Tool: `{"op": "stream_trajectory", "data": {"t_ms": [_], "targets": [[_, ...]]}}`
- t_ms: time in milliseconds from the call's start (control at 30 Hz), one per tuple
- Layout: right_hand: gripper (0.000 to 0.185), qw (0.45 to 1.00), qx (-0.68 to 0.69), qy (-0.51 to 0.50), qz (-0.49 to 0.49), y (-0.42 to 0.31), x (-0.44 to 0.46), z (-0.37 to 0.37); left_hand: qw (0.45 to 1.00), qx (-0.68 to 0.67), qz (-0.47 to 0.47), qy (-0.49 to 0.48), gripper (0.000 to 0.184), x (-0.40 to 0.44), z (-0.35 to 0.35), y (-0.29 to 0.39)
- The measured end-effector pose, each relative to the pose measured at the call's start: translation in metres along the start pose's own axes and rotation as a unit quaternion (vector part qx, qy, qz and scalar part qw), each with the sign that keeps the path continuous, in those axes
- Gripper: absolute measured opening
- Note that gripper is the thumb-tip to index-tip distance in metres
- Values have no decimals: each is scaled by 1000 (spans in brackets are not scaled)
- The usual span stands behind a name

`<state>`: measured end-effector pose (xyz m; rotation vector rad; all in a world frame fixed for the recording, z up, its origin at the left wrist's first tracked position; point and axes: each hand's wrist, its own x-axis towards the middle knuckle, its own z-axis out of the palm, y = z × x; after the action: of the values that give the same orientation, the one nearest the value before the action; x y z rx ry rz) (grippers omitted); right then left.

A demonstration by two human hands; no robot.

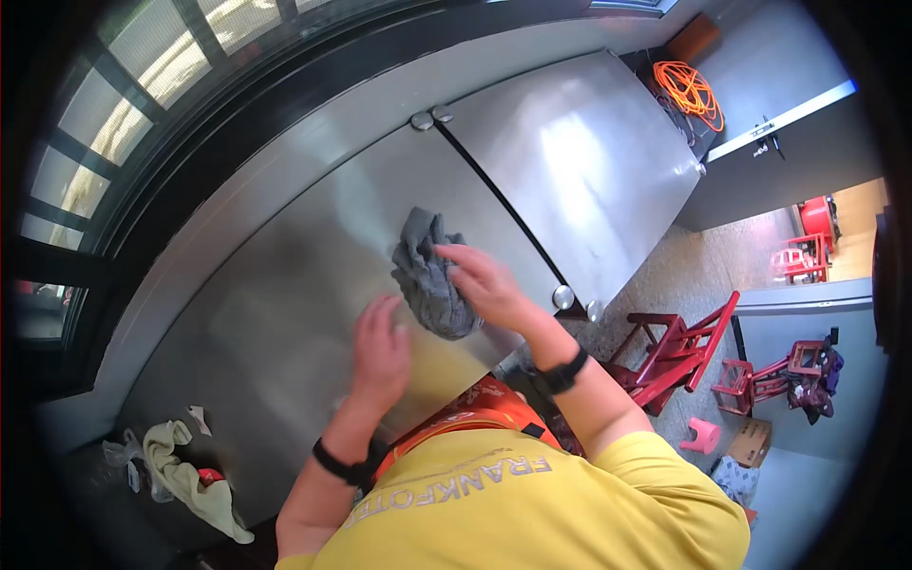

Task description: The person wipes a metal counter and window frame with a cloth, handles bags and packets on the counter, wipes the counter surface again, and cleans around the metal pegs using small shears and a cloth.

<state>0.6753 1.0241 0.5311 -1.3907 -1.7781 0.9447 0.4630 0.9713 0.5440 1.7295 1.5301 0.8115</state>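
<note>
A crumpled grey cloth (432,280) lies on a shiny metal table (285,275). At the cloth's right edge is my right hand (484,287), its thumb and fingers closed on the fabric. My left hand (380,350) is just left of the cloth, over the metal surface. Its fingers are stretched out with nothing in them, and their tips look slightly blurred. Whether the left fingertips touch the table is hard to see.
A second metal table (579,161) adjoins across a narrow dark gap. Barred windows (142,85) line the left. A pale cloth (180,475) lies at lower left. Red wooden stools (665,356), a pink stool (701,435) and an orange cable (686,90) are on the right.
</note>
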Motion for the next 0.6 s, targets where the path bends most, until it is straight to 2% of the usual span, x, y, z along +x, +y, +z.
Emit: {"op": "stream_trajectory", "data": {"t_ms": [33,67,100,133,167,200,300,367,400,433,467,500,533,600], "targets": [[30,999,29,38,23,-1,-7,-23,994,88,66,4,42,13,26,0],[27,993,-56,99,25,5,-16,-47,995,98,31,2,50,20,62,-10],[26,987,-49,123,88,21,-28,-72,994,110,-5,1,59,26,91,-13],[24,979,-47,160,117,29,-36,-95,993,120,-7,8,59,28,108,5],[22,962,-63,175,200,44,-47,-117,980,199,3,20,61,27,126,25],[22,958,-106,211,166,70,-61,-132,960,277,9,32,62,31,135,34],[17,940,-135,260,177,103,-88,-157,945,319,29,58,62,64,140,13],[17,940,-138,263,168,123,-98,-156,939,307,-122,100,60,103,111,-12],[17,936,-151,275,160,131,-100,-156,934,310,-129,122,59,121,89,-28],[15,933,-173,283,143,135,-99,-151,930,312,-133,143,58,139,67,-44],[15,933,-170,283,147,137,-97,-148,925,335,-85,158,57,155,49,-65],[14,924,-230,273,135,138,-94,-145,919,354,-37,172,57,171,42,-79],[13,912,-290,262,124,138,-93,-143,919,356,-36,167,57,186,46,-69],[11,907,-293,274,130,139,-90,-140,898,395,-76,177,53,212,59,-48]]}}
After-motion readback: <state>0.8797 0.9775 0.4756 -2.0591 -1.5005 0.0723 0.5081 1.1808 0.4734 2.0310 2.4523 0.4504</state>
